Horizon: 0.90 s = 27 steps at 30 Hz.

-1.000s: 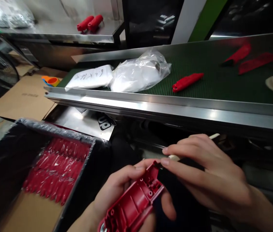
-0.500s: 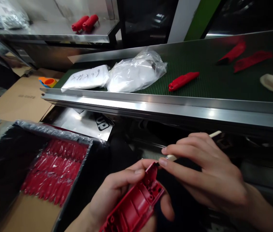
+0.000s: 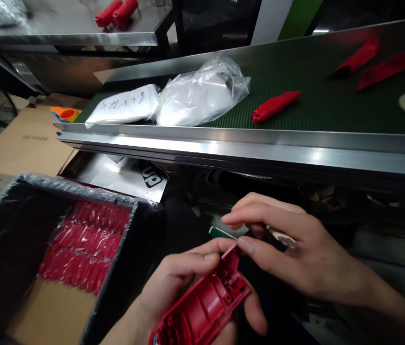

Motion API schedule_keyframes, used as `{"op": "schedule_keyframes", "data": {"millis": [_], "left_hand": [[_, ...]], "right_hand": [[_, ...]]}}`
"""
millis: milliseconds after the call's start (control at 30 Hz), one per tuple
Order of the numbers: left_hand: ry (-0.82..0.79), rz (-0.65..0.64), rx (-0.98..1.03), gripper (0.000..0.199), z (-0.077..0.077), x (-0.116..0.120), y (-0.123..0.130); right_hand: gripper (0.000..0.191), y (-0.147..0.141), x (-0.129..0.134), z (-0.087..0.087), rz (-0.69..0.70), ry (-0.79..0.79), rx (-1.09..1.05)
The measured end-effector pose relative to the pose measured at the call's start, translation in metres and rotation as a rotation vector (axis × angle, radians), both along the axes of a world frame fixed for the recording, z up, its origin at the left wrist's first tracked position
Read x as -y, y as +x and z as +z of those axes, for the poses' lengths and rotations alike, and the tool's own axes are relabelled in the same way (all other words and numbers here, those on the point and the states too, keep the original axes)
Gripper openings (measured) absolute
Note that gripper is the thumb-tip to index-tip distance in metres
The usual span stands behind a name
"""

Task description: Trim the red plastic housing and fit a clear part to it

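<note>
Observation from the head view. My left hand (image 3: 184, 282) is wrapped around a red plastic shell (image 3: 206, 306), gripping it from below at the bottom centre of the frame, in front of the conveyor rail (image 3: 245, 148). The shell is held open side up and tilted, upper end toward the right hand (image 3: 296, 249). That hand pinches a slim pale tool (image 3: 281, 236) between thumb and fingers, index fingertip touching the shell's top edge. A small green piece (image 3: 220, 233) shows just above that edge; I cannot tell what it is, or whether it is held.

Progress, as judged: the work on this shell appears to be under way at its upper end, not finished. The shell is not closed and has no mating half fitted. A lined box (image 3: 26, 201) at lower left holds packed red parts (image 3: 84, 244) in rows under film, filling only part of it.

Condition of the shell: glossy red moulding, hollow, with internal ribs and several round screw bosses visible near the upper end. No cracks visible; its lower end is cut off by the frame.

Surroundings: the green conveyor belt (image 3: 313, 105) carries a red handle piece (image 3: 276, 105), two white bags (image 3: 174, 98) and further red pieces (image 3: 375, 64) at far right.
</note>
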State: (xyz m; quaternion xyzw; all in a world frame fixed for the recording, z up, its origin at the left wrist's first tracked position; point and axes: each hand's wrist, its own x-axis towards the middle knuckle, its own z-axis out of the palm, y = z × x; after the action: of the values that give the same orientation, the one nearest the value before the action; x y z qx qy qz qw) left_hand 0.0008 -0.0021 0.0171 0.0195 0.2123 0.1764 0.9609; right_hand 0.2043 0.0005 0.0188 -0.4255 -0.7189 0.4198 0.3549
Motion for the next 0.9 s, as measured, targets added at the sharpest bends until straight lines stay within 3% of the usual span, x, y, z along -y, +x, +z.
{"op": "schedule_keyframes", "data": {"millis": [167,267,333,400,467,567,667,800,900], "left_hand": [[-0.101,0.009,0.004,0.033,0.0,-0.003,0.004],[-0.088,0.032,0.026,0.042,-0.005,-0.008,0.006],[-0.073,0.02,0.071,0.046,-0.007,-0.014,0.008],[-0.033,0.022,0.102,0.045,-0.009,-0.019,0.008],[0.043,0.052,0.086,0.041,-0.011,-0.024,0.008],[0.185,0.216,-0.048,0.032,-0.013,-0.031,0.006],[0.234,0.393,-0.178,0.028,-0.012,-0.038,0.003],[0.222,0.482,-0.202,0.03,-0.007,-0.044,0.0],[0.222,0.506,-0.185,0.031,-0.002,-0.045,0.001]], "right_hand": [[0.013,-0.002,-0.009,-0.003,0.065,-0.049,-0.055],[0.005,-0.001,-0.018,-0.006,0.055,0.016,0.006],[0.012,-0.003,-0.025,-0.007,0.036,0.078,0.061],[0.018,-0.005,-0.032,-0.007,-0.061,0.076,0.083],[0.019,-0.005,-0.034,-0.007,-0.244,0.021,0.073],[0.022,-0.004,-0.025,-0.007,-0.415,-0.057,0.017],[0.031,-0.004,-0.001,-0.006,-0.327,-0.044,0.049],[0.037,-0.014,0.029,-0.005,-0.13,0.245,0.202],[0.041,-0.023,0.038,-0.007,-0.034,0.404,0.286]]}}
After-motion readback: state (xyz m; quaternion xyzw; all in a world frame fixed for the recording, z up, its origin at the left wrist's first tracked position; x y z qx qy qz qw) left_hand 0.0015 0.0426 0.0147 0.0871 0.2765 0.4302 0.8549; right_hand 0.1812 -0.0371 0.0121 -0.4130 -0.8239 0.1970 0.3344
